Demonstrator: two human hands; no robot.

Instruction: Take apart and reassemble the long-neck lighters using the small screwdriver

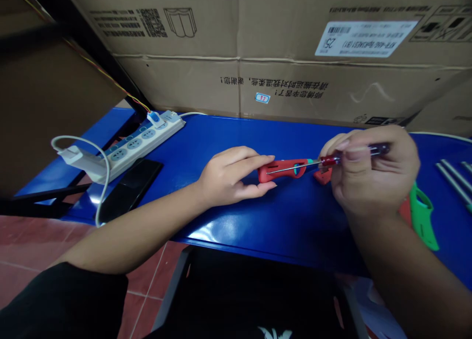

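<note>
Above the blue table (221, 231), my left hand (236, 174) grips the left end of a red plastic handle piece (280, 169) between thumb and fingers. My right hand (368, 169) is closed round a screwdriver (330, 159) with a dark red, see-through handle. Its thin metal shaft points left and lies across the red handle piece, the tip near that piece's left end. A second red part (322, 176) shows just below the fingers of my right hand, partly hidden. Under my right wrist, a green handle part (423, 218) rests beside another red part.
A white power strip (134, 145) with plugs and cables lies at the left, beside a black phone-like object (132, 189). Large cardboard boxes (184, 88) stand along the back. Metal rods (454, 182) lie at the far right. A black metal frame (99, 49) rises at the left.
</note>
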